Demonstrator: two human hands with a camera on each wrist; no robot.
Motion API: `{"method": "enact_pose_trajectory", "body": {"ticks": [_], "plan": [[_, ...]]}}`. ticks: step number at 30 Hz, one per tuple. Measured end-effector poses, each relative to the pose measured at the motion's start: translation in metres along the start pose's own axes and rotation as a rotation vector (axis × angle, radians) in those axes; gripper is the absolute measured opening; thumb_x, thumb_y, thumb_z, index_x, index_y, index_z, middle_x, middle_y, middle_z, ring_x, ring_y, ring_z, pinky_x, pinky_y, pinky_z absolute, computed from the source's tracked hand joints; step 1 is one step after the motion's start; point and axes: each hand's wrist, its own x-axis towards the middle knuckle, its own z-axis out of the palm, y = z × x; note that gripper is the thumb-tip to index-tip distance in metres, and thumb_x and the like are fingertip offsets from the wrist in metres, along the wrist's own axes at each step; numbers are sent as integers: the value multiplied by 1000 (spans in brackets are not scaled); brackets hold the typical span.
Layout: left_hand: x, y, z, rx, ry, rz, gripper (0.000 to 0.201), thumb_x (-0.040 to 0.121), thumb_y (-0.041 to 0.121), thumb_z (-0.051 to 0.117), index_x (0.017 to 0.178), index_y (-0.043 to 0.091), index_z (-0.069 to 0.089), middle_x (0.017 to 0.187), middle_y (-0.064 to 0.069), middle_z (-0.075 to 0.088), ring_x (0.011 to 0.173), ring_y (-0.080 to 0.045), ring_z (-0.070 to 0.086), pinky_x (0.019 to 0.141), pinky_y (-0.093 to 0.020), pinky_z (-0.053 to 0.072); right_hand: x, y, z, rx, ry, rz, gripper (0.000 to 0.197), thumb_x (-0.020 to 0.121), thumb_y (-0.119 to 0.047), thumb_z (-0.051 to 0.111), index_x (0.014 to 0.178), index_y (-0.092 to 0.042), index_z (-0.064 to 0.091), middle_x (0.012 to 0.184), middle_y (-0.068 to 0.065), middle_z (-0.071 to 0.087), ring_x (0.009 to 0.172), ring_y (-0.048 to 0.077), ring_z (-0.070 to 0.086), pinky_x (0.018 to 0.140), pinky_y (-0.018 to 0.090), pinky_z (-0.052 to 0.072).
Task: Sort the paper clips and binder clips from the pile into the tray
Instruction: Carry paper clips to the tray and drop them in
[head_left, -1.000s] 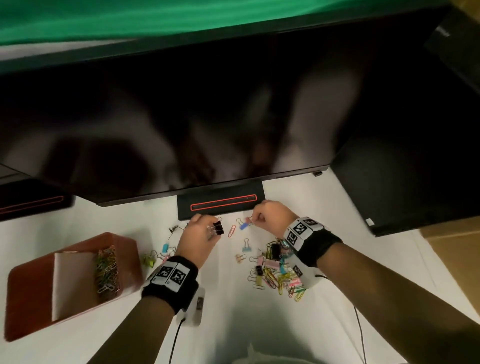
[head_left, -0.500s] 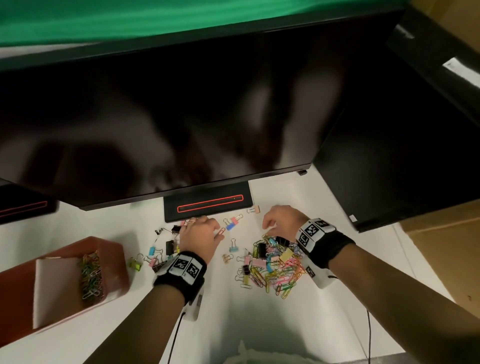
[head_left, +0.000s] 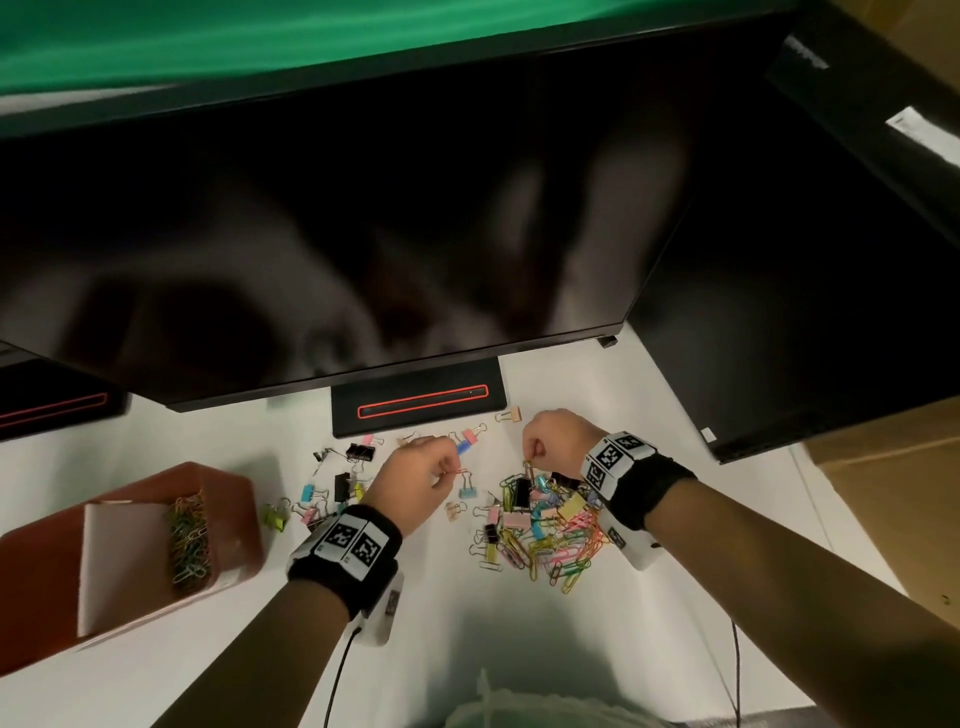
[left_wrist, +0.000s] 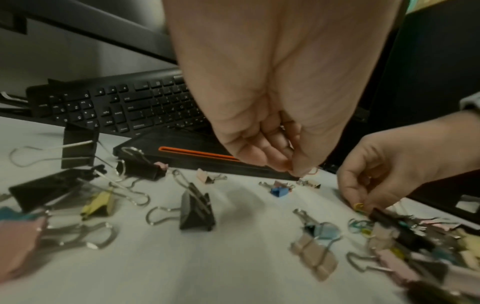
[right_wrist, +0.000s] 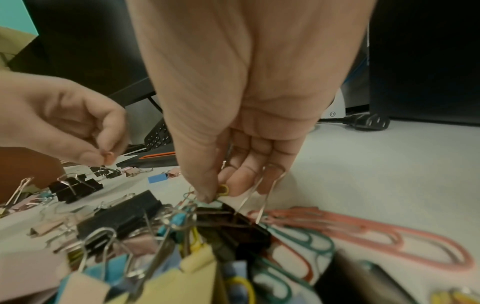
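A mixed pile (head_left: 540, 525) of coloured paper clips and binder clips lies on the white desk. My right hand (head_left: 530, 460) hovers over the pile's far edge and pinches a yellow paper clip (right_wrist: 223, 190) between thumb and forefinger. My left hand (head_left: 449, 470) is just left of the pile and pinches an orange paper clip (head_left: 460, 471), also seen as an orange clip (right_wrist: 109, 158) in the right wrist view. The red-brown tray (head_left: 236, 499) sits at the left. A heap of paper clips (head_left: 187, 540) fills its right compartment beside a white divider (head_left: 119, 561).
Loose binder clips (head_left: 337, 483) are scattered between the tray and my left hand, with more (head_left: 470, 436) near the monitor stand (head_left: 415, 395). A large dark monitor (head_left: 363, 208) overhangs the back of the desk. A black keyboard (left_wrist: 116, 107) lies behind the stand.
My left hand left the black binder clip it held by the stand and now pinches an orange paper clip. My right hand moved back to the pile and took up a yellow clip.
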Motion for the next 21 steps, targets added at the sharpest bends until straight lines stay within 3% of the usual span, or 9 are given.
{"method": "enact_pose_trajectory", "body": {"ticks": [3,7,9,10,13,16,21], "plan": [[-7,13,6,-93,-19,40,27,85,5,55,101,25,62,86,8,54,76,0,51,71,-9,41,2,4,0,23,27,3,19,88,-7,55,100,-10,69,108,5,67,100,21,61,82,24,47],[-2,28,23,-136,27,22,19,83,5,58,92,18,68,85,11,49,71,1,50,68,-1,37,-2,12,-2,91,100,2,17,86,-6,57,98,-12,68,100,4,67,92,19,61,82,25,50],[4,34,31,-133,12,1,15,83,7,60,93,16,67,83,8,52,69,-3,51,72,-5,39,-7,19,-5,113,144,9,21,86,-6,56,102,-13,66,93,2,64,86,17,58,82,26,50],[7,36,34,-117,-19,-3,16,83,8,61,96,16,66,83,5,55,70,-7,53,75,-12,43,-10,22,-7,113,155,12,23,87,-6,55,105,-14,65,90,0,61,85,16,57,82,26,50],[15,39,39,-25,-165,-35,28,86,10,59,113,17,58,85,0,62,77,-13,59,78,-25,50,-17,29,-12,104,131,30,27,89,-6,54,113,-15,64,97,3,64,93,19,60,87,30,51],[21,41,40,54,-245,-48,33,86,12,59,118,17,55,92,-3,65,81,-16,60,80,-29,52,-20,29,-13,97,74,28,28,89,-10,58,114,-16,65,110,5,66,101,20,61,91,30,50],[25,45,45,141,-272,-39,30,82,9,62,111,15,56,95,-5,65,79,-17,58,74,-26,48,-15,12,-4,-117,-19,-79,31,87,-18,59,116,-27,63,110,3,66,104,23,57,88,31,46]]}}
